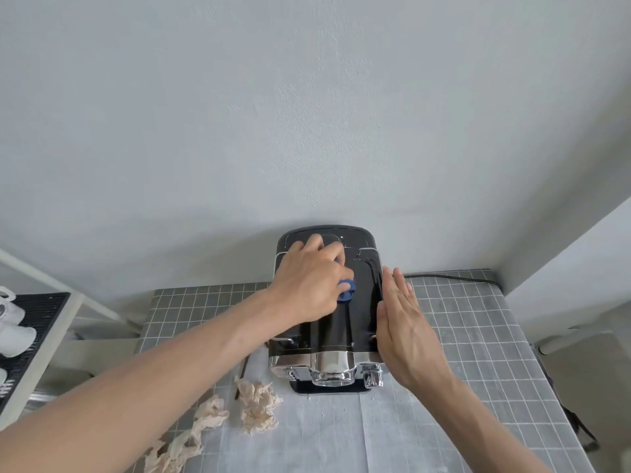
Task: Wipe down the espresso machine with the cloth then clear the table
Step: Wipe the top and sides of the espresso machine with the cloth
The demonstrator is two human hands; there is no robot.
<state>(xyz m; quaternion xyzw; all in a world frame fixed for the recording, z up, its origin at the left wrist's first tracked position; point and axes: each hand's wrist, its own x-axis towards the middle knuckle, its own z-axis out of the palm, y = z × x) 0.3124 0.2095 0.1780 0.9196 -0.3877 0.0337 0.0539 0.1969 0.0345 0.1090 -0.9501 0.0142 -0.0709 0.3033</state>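
Observation:
A black and chrome espresso machine (345, 322) stands on the table against the wall. My left hand (309, 281) presses a blue cloth (347, 288) onto the machine's top, near its back left; only a small fold of the cloth shows under my fingers. My right hand (404, 327) lies flat, fingers together, against the machine's right side. Crumpled beige tissues (257, 406) lie on the table in front of the machine to the left, and more of them (186, 438) trail toward the near left edge.
The table (478, 353) has a grey grid-pattern cover, with a white cloth sheet (324, 435) under the machine's front. A black cable (447, 277) runs along the wall at the back right. A white rack with white cups (13, 332) stands at the left.

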